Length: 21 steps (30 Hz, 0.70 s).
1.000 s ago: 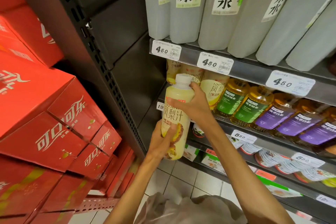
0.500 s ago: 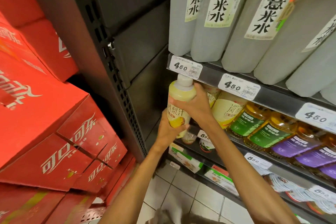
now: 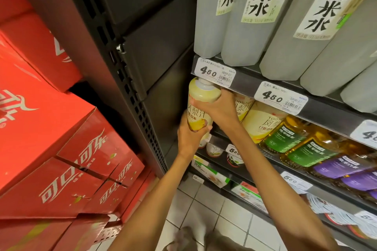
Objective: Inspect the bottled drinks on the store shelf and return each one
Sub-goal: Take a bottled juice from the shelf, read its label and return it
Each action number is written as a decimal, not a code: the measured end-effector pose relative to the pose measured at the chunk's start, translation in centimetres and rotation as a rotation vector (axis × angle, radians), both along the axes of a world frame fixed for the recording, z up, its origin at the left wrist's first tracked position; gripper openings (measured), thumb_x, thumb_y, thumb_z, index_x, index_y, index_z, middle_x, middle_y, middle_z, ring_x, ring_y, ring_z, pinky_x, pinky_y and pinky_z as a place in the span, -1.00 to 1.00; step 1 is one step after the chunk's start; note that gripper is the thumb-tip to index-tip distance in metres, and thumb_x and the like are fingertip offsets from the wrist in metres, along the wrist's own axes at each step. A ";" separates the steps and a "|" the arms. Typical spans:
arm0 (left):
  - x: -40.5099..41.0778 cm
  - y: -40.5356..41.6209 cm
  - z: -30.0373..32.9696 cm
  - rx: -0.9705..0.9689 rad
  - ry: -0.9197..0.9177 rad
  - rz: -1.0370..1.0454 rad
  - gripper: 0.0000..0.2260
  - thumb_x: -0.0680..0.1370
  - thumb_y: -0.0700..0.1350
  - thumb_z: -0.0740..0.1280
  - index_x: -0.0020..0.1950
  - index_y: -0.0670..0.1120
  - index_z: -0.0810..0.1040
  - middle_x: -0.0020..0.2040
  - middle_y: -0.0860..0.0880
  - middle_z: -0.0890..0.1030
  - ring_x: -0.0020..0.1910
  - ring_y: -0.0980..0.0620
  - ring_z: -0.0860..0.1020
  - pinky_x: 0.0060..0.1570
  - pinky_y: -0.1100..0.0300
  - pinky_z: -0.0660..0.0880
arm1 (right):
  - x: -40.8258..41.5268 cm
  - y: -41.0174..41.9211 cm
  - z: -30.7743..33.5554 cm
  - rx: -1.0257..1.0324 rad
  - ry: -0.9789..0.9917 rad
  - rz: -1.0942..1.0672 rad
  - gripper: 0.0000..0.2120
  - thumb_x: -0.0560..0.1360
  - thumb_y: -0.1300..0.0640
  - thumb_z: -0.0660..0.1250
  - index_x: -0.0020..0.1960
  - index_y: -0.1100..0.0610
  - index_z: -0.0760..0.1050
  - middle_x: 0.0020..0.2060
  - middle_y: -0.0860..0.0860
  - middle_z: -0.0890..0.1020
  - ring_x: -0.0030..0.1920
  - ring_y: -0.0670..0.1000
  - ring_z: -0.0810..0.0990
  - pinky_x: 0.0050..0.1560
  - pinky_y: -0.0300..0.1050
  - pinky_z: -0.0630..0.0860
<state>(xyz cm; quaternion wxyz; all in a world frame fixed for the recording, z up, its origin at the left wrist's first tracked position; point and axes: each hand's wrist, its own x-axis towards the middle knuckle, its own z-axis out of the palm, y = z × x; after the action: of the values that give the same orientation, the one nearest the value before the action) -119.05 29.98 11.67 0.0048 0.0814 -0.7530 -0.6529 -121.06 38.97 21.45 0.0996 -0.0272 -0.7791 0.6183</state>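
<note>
A pale yellow pineapple juice bottle (image 3: 201,104) with a white cap stands upright at the left end of the middle shelf (image 3: 326,112), its cap just under the upper shelf's front rail. My left hand (image 3: 188,138) grips its lower part from below. My right hand (image 3: 221,108) wraps the bottle's upper body from the right. Two more yellow juice bottles (image 3: 263,120) sit just right of it on the same shelf.
Tall grey bottles (image 3: 251,16) fill the shelf above. Green-label (image 3: 285,138) and purple-label (image 3: 346,169) tea bottles lie to the right. Red cola cartons (image 3: 51,138) are stacked on the left beside the dark shelf upright (image 3: 126,79). Lower shelves hold small packets; tiled floor below.
Both hands have carried the juice bottle up and inward toward the shelf's left end; its cap now sits under the price rail. The camera has moved closer.
</note>
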 end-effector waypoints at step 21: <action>-0.8 3.1 0.1 -0.150 -0.001 0.155 -0.36 0.39 -0.26 0.49 0.42 -0.19 0.32 0.30 -0.18 0.43 0.24 0.03 0.43 0.06 0.32 0.37 | 1.7 1.2 -0.9 0.917 0.172 -0.309 -0.61 0.47 -0.04 0.42 0.08 0.28 0.58 -0.07 0.21 0.67 -0.04 0.25 0.63 -0.08 0.07 0.49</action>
<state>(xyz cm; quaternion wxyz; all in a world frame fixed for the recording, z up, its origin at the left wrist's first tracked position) -119.82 33.06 11.79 0.0610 0.1394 -0.7912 -0.5923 -119.32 40.15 20.57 0.2561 -0.0446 -0.9469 0.1894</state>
